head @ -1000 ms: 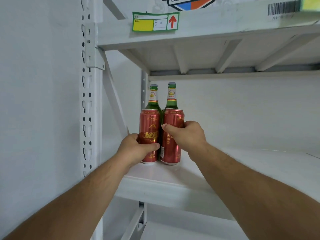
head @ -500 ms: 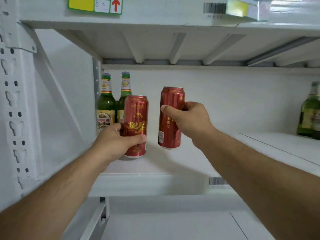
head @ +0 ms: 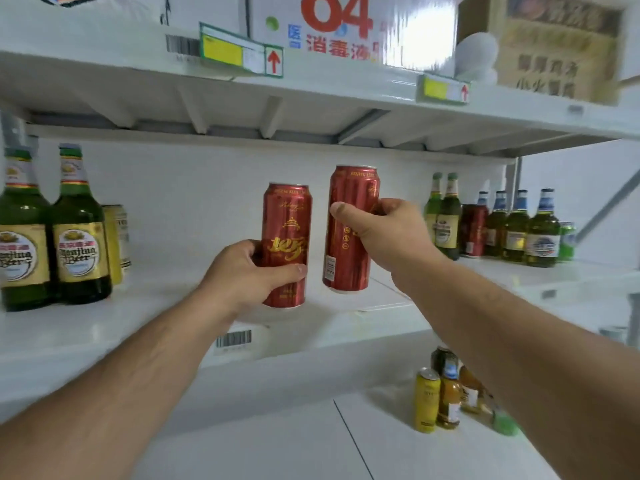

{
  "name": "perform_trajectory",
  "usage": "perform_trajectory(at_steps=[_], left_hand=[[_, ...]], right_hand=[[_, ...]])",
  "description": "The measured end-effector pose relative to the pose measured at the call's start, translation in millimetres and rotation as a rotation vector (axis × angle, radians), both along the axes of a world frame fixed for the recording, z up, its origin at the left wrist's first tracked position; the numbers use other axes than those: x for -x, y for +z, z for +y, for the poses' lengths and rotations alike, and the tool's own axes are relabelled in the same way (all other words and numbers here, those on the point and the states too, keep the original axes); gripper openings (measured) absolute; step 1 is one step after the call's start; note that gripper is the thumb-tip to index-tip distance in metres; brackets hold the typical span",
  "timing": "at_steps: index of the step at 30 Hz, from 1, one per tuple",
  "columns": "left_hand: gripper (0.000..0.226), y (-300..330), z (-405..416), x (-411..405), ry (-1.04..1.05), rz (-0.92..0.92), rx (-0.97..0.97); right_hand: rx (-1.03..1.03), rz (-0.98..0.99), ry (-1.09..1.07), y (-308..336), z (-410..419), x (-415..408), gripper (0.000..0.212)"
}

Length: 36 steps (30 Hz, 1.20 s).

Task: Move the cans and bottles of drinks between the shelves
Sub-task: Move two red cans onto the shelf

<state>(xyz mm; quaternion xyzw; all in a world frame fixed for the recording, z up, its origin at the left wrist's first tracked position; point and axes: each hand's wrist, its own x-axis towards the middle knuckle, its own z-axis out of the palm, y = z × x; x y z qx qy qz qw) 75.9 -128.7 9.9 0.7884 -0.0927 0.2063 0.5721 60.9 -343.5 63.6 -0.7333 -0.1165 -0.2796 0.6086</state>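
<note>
Two tall red aluminium cans in mid-carry, one per hand, both held clear above the white metal middle shelf

The left red can sits low in the left hand, fingers wrapped round its lower half; the right red can rides higher in the right hand, thumb across its front. Next, I'd judge, comes setting them down, perhaps by the green glass bottles beyond the right fingertips. Which shelf they're bound for can't be told; the view is blurred and the far labels unreadable
</note>
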Motion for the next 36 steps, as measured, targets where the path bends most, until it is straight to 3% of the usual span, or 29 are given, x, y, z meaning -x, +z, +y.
perform_trajectory(at_steps=[5, 10, 16, 26, 36], left_hand=[[0.06, -1, -94, 6, -0.085, 0.006, -0.003], [0.05, -2, -176, 8, -0.156, 0.007, -0.004], [0.055, 4, -253, -1, -0.234, 0.007, -0.017], [0.049, 5, -340, -67, -0.319, -0.033, -0.02], [0.049, 12, -396, -135, -0.315, 0.018, -0.014]], right_hand=[[0.014, 0.001, -0.067, 1, -91, 24, 0.031], [0.027, 0.009, -0.119, -1, -168, 42, 0.033], [-0.004, 0.019, -0.204, 0, -239, 38, 0.041], [0.0, -0.002, -0.318, -6, -323, -15, 0.03], [0.024, -0.012, -0.299, 7, -373, -93, 0.037]])
